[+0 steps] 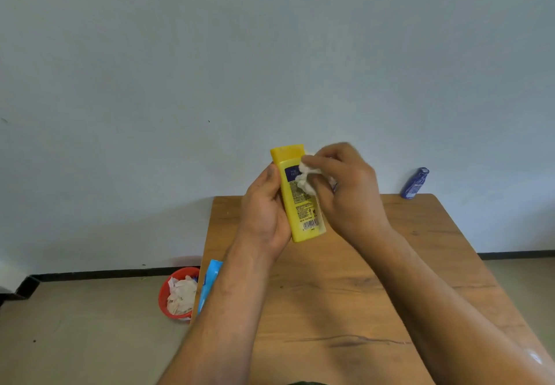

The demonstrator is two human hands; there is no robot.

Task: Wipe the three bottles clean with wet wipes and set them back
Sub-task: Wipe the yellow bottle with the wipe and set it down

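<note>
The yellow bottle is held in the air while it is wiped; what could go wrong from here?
The left hand grips the yellow bottle from one side only, so pressure from the wet wipe in the right hand might make it slip. The blue bottle stands at the far corner of the table; a nudge could send it off.

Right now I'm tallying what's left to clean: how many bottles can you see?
2. The yellow bottle is held above the table in the left hand; the blue bottle stands at the table's far right corner. A third may be out of view.
</note>
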